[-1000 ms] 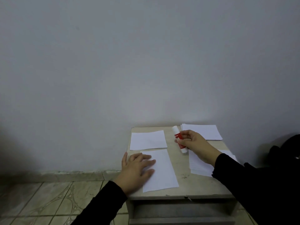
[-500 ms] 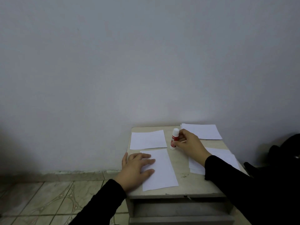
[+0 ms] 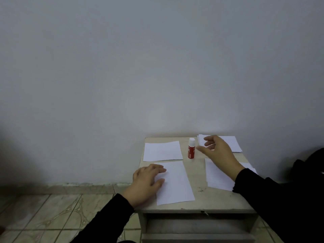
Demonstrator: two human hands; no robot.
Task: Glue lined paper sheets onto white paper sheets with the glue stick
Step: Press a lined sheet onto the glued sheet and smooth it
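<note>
Now one glue stick (image 3: pixel 191 148), seemingly four paper lots; both hands' fingers loose, empty

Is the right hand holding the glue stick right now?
No. The glue stick stands upright on the table, apart from the open right hand.

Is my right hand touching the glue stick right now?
Apart. The head view shows bare table between the right hand, fingers open, and the upright glue stick.
</note>
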